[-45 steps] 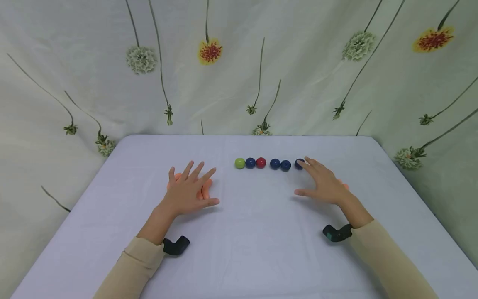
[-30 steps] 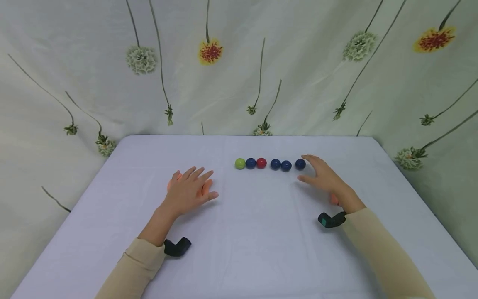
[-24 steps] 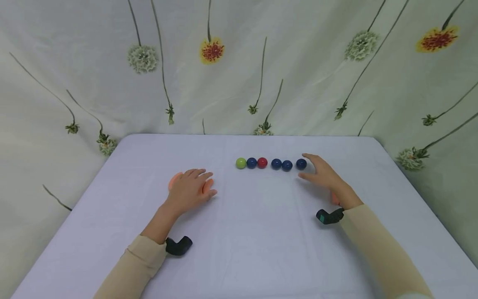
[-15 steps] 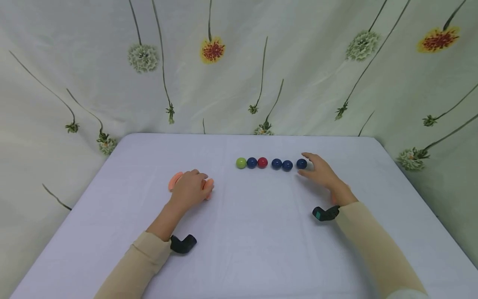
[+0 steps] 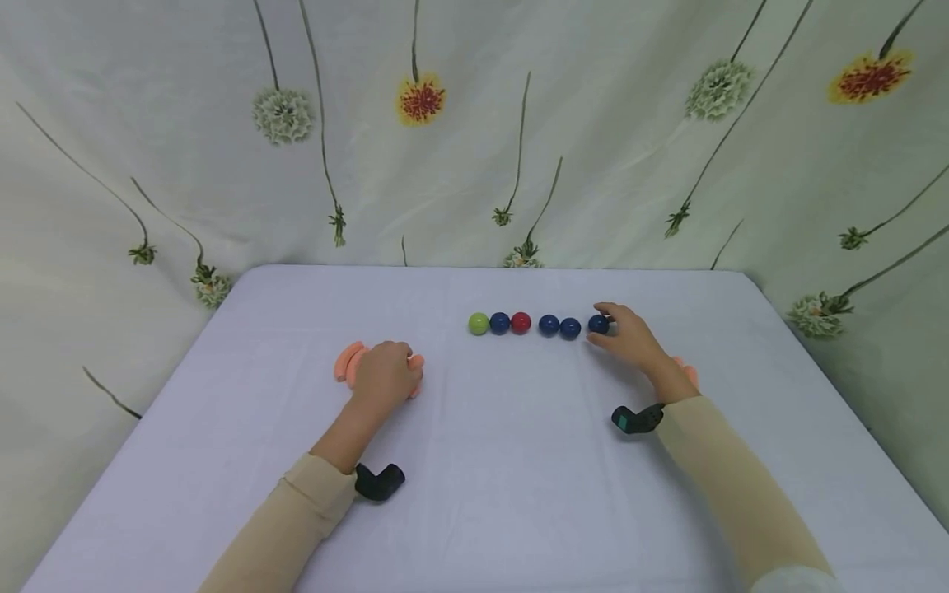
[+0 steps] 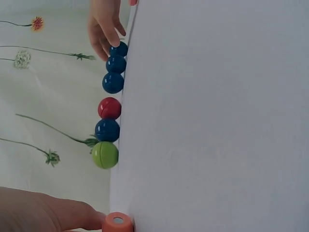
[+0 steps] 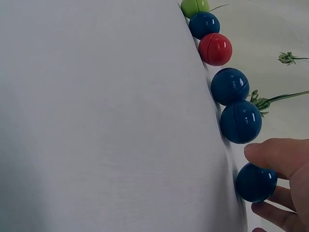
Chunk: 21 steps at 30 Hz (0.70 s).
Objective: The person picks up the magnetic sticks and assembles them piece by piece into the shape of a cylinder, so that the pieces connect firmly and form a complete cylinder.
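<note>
My left hand point(image 5: 384, 375) is over several curved orange pieces point(image 5: 347, 360) on the left of the table, fingers curled down around one of them. In the left wrist view a digit presses against that orange piece point(image 6: 118, 223), which has a round metal disc in its end. Palm and knuckles hide most of it in the head view. Farther right, my right hand point(image 5: 628, 336) has thumb and fingers around the rightmost blue ball point(image 5: 598, 324). Its thumb point(image 7: 270, 153) overlaps the ball's upper side in the right wrist view, and fingertips lie along the opposite side.
Left of that ball runs a row: two blue balls point(image 7: 241, 122), a red ball point(image 5: 521, 323), another blue ball point(image 5: 500, 323) and a green ball point(image 5: 478, 323). More orange pieces point(image 5: 688, 372) lie behind the right wrist. A flowered cloth point(image 5: 460, 165) hangs beyond the white table point(image 5: 489, 478).
My left hand has gone from spread fingers to curled ones over the orange pieces. The right hand has drawn its thumb and fingers in around the rightmost blue ball; the row has stayed put.
</note>
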Tool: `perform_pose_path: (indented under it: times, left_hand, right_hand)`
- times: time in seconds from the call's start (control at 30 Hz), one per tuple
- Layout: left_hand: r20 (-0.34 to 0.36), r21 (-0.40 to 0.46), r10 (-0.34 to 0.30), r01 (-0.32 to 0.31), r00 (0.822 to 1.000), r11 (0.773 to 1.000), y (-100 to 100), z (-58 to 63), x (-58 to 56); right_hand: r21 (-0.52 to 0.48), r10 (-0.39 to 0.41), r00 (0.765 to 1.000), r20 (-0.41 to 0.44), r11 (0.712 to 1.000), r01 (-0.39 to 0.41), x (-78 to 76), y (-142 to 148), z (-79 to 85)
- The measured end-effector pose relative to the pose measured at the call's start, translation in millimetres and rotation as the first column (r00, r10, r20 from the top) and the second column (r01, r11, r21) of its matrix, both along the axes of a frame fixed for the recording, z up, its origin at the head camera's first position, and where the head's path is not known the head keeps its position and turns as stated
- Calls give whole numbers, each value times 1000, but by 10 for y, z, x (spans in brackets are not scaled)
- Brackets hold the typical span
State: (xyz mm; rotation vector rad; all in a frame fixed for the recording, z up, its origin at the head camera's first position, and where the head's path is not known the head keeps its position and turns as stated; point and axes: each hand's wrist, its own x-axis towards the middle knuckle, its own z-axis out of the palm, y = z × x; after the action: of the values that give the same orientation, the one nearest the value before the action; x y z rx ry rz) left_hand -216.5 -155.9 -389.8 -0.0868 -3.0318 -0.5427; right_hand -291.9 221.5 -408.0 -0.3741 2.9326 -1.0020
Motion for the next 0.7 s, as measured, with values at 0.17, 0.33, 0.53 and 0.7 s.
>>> perform_pose_path:
  times: [0.17,0.33,0.53,0.7]
  left_hand:
    - [58,-16,54,-53,997,998,63,13,-27]
    - [81,-65,77,-72,994,995,105,15,-23]
    - [57,-84,65,-60,996,995,117,-26,-31]
    - [74,-95,70,-63,995,993,131,-22,-37]
  right_hand:
    - [11,-24,1000,-20,1000,24,-25,-5,-42]
    - [-14,-58,998,-27,998,58,-25,-5,-66]
    - [-49,-120,993,-5,992,120,-12,-37,-59]
    - [-55,-152,988,9,987,152,-2,-57,-60]
